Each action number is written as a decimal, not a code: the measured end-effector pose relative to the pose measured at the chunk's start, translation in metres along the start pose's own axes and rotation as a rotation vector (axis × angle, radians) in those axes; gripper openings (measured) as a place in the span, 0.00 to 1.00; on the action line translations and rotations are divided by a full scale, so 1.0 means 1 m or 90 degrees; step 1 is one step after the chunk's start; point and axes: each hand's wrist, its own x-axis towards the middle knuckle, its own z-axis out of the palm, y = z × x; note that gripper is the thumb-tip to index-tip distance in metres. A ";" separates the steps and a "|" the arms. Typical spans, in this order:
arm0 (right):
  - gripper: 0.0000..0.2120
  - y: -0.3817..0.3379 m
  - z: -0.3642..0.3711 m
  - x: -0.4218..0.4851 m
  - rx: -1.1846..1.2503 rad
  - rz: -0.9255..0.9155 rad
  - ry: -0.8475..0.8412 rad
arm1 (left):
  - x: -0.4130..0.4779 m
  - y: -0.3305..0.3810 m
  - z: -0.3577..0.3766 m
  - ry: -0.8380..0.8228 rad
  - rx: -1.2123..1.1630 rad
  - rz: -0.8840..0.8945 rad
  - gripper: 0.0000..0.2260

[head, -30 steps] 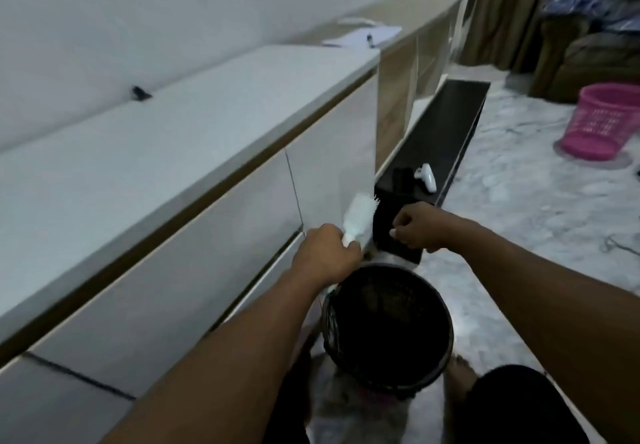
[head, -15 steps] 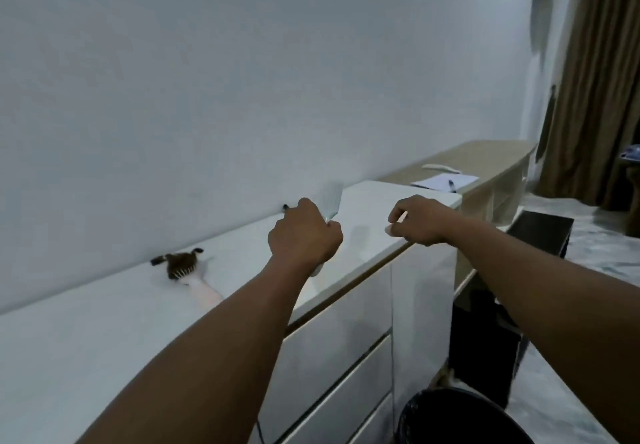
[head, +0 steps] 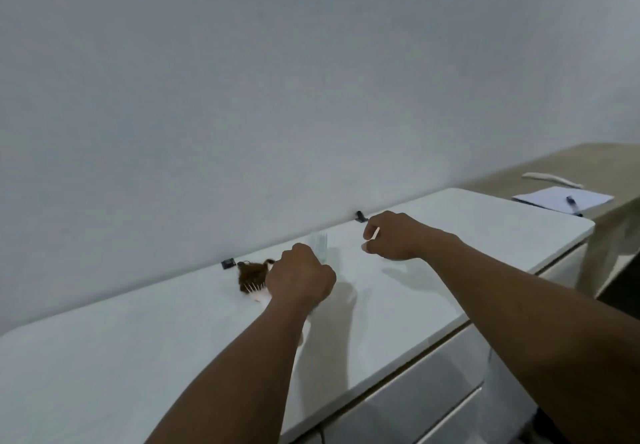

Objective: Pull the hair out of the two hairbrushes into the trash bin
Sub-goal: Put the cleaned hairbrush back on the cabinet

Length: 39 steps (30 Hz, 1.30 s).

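Above the white cabinet top point(head: 398, 308) both hands are stretched forward. The left hand point(head: 299, 275) is closed in a fist around the handle of a white hairbrush point(head: 320, 244), and the blurred head of this brush stands up above the knuckles, near the wall. The right hand point(head: 394, 236) is to the right of it, apart from it, with the fingers curled loosely and thumb and forefinger close together; if something is pinched between them I cannot tell. The second hairbrush point(head: 252, 279) lies on the cabinet top just left of the left hand, partly hidden behind it, and its bristles are full of brown hair. On the wooden desk point(head: 588, 163) further right lies a notepad point(head: 561, 198) with a pen point(head: 573, 204) on it.
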 end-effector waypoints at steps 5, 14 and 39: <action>0.21 0.004 0.014 0.035 0.008 0.005 -0.003 | 0.024 0.002 0.016 -0.046 0.052 -0.007 0.15; 0.21 0.002 0.036 0.057 0.027 0.003 -0.022 | 0.035 -0.004 0.038 -0.070 0.056 -0.018 0.14; 0.14 -0.068 0.032 0.005 -0.020 -0.069 -0.034 | -0.011 -0.083 -0.026 -0.020 0.089 -0.140 0.21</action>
